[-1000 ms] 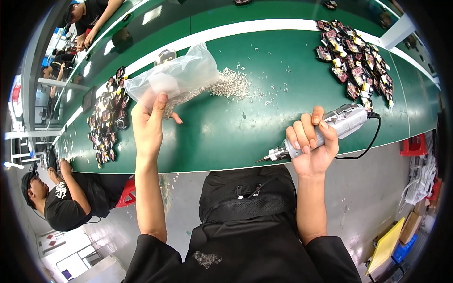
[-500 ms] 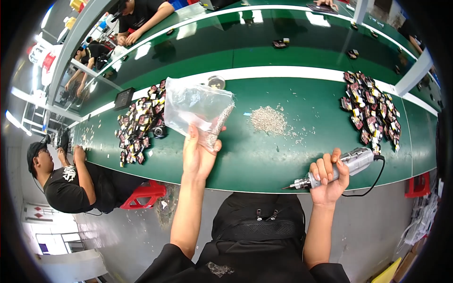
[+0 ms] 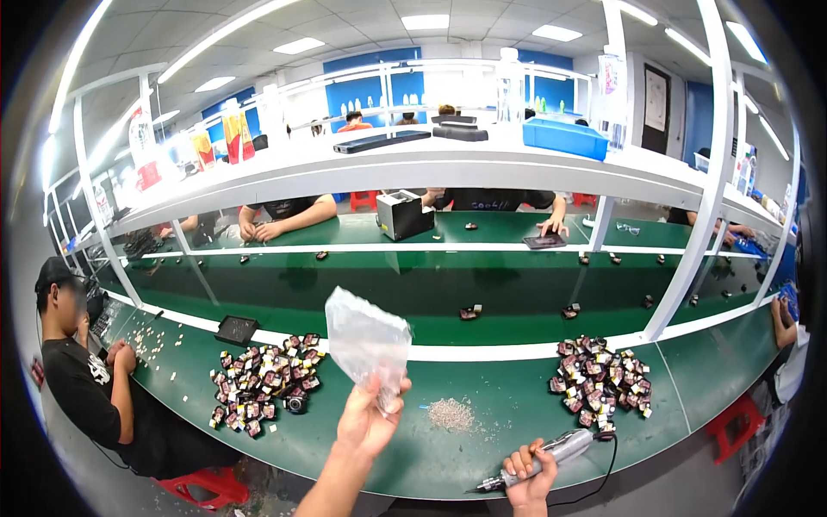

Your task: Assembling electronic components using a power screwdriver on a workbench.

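Left of us, the left heap (image 3: 263, 383) of black parts sits on the table (image 3: 482, 470). Our left hand (image 3: 370, 420) has its fingers pinched on the bag's lower end; tilting the raised bag (image 3: 363, 332) could spill any contents. The loose screws (image 3: 452, 415) could scatter if brushed. Our right hand's (image 3: 530, 474) fingers wrap the driver (image 3: 562, 450); its cord (image 3: 613, 457) could snag the right heap (image 3: 600, 379). A shirt (image 3: 82, 388), far left, bears white print; both heaps' labels are too small for us to read.
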Action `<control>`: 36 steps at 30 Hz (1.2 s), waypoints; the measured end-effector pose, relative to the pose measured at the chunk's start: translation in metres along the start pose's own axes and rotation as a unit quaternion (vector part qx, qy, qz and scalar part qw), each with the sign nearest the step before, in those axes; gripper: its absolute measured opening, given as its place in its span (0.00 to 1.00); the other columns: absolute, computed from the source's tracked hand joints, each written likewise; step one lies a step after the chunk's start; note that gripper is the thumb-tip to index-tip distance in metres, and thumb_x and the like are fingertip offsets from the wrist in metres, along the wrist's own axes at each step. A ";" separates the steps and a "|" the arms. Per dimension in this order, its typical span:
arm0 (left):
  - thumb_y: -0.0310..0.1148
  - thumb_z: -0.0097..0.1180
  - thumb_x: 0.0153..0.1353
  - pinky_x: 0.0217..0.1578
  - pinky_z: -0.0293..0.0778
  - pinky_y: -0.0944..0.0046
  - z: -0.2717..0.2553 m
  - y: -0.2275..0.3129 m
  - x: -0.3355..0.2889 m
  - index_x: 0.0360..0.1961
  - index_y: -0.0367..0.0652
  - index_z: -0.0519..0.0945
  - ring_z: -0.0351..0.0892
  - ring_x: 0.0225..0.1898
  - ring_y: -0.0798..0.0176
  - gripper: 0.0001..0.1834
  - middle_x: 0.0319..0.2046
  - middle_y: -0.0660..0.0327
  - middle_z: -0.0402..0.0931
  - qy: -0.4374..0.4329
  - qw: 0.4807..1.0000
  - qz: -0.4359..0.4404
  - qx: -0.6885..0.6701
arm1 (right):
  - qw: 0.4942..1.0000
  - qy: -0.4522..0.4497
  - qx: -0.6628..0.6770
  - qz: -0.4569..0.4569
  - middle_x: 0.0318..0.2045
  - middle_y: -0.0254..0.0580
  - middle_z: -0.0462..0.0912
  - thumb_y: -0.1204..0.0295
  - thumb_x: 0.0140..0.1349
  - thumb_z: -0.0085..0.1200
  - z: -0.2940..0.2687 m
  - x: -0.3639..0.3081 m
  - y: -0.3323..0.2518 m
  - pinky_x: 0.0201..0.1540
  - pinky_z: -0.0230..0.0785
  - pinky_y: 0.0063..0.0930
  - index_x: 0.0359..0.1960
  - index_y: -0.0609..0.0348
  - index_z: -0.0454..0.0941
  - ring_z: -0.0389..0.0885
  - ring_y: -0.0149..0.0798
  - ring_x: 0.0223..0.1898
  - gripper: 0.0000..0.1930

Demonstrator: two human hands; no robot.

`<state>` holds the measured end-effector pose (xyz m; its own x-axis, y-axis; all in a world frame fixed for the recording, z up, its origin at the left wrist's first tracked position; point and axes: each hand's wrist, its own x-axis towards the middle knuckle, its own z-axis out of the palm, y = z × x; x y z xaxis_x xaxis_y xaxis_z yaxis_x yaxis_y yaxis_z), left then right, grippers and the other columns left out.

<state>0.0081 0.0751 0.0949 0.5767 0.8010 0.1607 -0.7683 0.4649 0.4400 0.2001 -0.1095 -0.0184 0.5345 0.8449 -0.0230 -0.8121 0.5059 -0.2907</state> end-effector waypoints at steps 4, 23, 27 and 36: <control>0.33 0.54 0.63 0.25 0.76 0.70 0.115 0.043 0.089 0.48 0.36 0.71 0.81 0.39 0.59 0.16 0.37 0.55 0.78 -0.114 0.983 0.052 0.134 | 1.000 0.005 0.000 -0.015 0.12 0.31 0.59 0.71 0.57 0.48 0.004 -0.002 -0.009 0.24 0.56 0.26 0.28 0.55 0.69 0.57 0.28 0.14 0.03; 0.37 0.52 0.64 0.32 0.83 0.62 0.304 0.001 0.396 0.49 0.34 0.70 0.80 0.34 0.51 0.18 0.41 0.47 0.75 -0.069 0.909 0.029 0.411 | 0.995 0.089 0.020 0.030 0.14 0.28 0.60 0.70 0.59 0.51 0.019 0.000 -0.006 0.27 0.55 0.23 0.31 0.50 0.73 0.58 0.27 0.17 0.02; 0.46 0.53 0.61 0.29 0.76 0.63 0.307 -0.005 0.414 0.42 0.34 0.76 0.76 0.30 0.62 0.22 0.35 0.54 0.76 -0.032 0.586 0.141 0.797 | 0.996 0.081 0.014 0.022 0.14 0.28 0.60 0.69 0.59 0.50 0.022 -0.001 -0.006 0.26 0.54 0.23 0.28 0.51 0.71 0.57 0.27 0.17 0.04; 0.35 0.44 0.55 0.50 0.69 0.56 0.289 0.037 0.370 0.39 0.34 0.80 0.77 0.46 0.47 0.18 0.40 0.44 0.79 -0.058 0.561 0.298 0.770 | 1.000 0.016 -0.010 0.006 0.12 0.29 0.58 0.69 0.56 0.48 0.012 0.005 -0.011 0.24 0.56 0.25 0.27 0.52 0.69 0.58 0.27 0.14 0.04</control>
<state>0.2732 0.2799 0.4258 0.4284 0.5698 0.7013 0.2650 -0.8212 0.5053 0.2085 -0.1090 -0.0033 0.5316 0.8450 -0.0580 -0.8142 0.4910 -0.3097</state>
